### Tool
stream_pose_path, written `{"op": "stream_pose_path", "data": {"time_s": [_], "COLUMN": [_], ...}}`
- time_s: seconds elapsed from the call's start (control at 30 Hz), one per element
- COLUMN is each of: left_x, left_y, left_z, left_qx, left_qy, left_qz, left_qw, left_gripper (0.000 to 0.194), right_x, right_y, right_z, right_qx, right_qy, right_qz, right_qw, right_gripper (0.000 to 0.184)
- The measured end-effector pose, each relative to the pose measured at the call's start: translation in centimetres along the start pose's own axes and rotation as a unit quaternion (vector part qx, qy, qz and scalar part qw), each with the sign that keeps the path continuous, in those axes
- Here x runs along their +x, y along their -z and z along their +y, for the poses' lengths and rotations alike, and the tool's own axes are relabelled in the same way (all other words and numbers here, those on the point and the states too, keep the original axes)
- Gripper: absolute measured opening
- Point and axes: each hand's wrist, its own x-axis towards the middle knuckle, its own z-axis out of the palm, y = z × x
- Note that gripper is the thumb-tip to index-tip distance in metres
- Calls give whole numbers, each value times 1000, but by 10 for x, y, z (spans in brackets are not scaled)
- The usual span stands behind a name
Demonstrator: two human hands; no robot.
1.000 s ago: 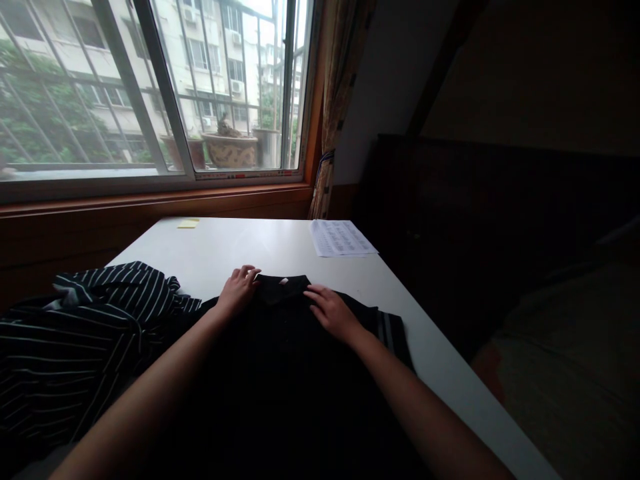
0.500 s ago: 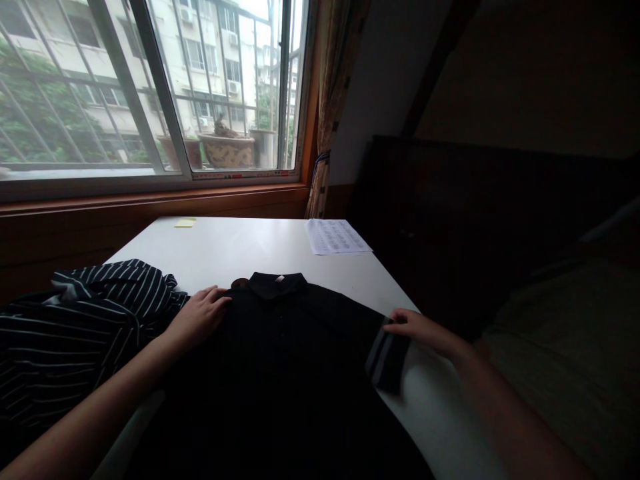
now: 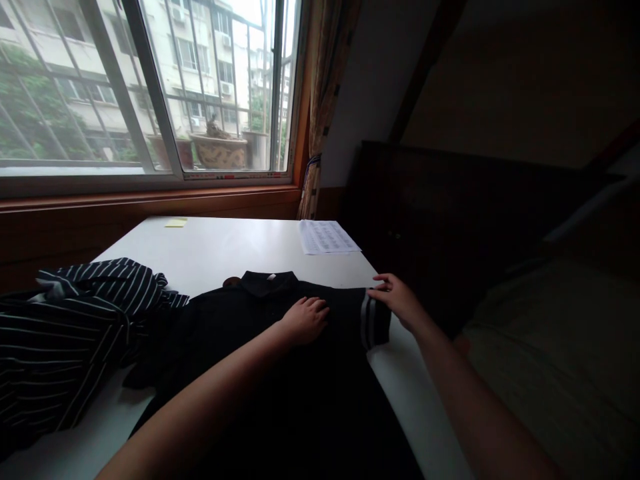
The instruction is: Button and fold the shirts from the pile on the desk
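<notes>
A black polo shirt [image 3: 260, 353] lies spread front-up on the white table [image 3: 240, 247], collar toward the window. My left hand [image 3: 305, 319] rests flat on the shirt's chest near the right shoulder, fingers apart. My right hand [image 3: 397, 300] pinches the end of the shirt's right sleeve [image 3: 373, 321], which has pale stripes at the cuff and lies stretched out to the side.
A black-and-white striped garment [image 3: 75, 327] is heaped at the table's left. A printed sheet [image 3: 325, 237] and a yellow sticky note [image 3: 175, 223] lie at the far side by the window. Dark furniture and a bed stand to the right of the table edge.
My left hand moved from the shirt's left shoulder across to the chest near the right shoulder. My right hand drew the striped sleeve upward, straightening it out sideways.
</notes>
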Motion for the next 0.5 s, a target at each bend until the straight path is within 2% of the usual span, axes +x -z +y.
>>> {"op": "stream_pose_path", "data": {"time_s": [0.13,0.23,0.3,0.37,0.4,0.43,0.5], "left_x": [18,24,27,28,28,28,28], "left_y": [-3,-5,-6,-7,-6,-5,-2], "left_z": [-16,-27,-35,-42,-45,-48,-52], "left_qx": [-8,-18,-31,-50,-60,-72,-96], "left_qy": [17,39,48,55,59,65,80], "left_qz": [4,5,0,-6,-7,-6,2], "left_qw": [1000,999,998,997,996,995,992], "left_gripper": [43,46,46,43,42,42,38], "right_x": [-17,-47,-71,-93,-102,-107,-112], "right_y": [-18,-46,-66,-80,-83,-82,-73], "right_z": [-35,-67,-85,-94,-96,-95,-85], "right_qx": [-64,-79,-30,33,44,45,12], "right_qy": [86,134,151,168,175,182,188], "right_qz": [20,-13,-110,-252,-304,-330,-304], "right_qw": [994,988,982,952,935,925,934], "right_gripper": [52,49,54,63,63,61,51]}}
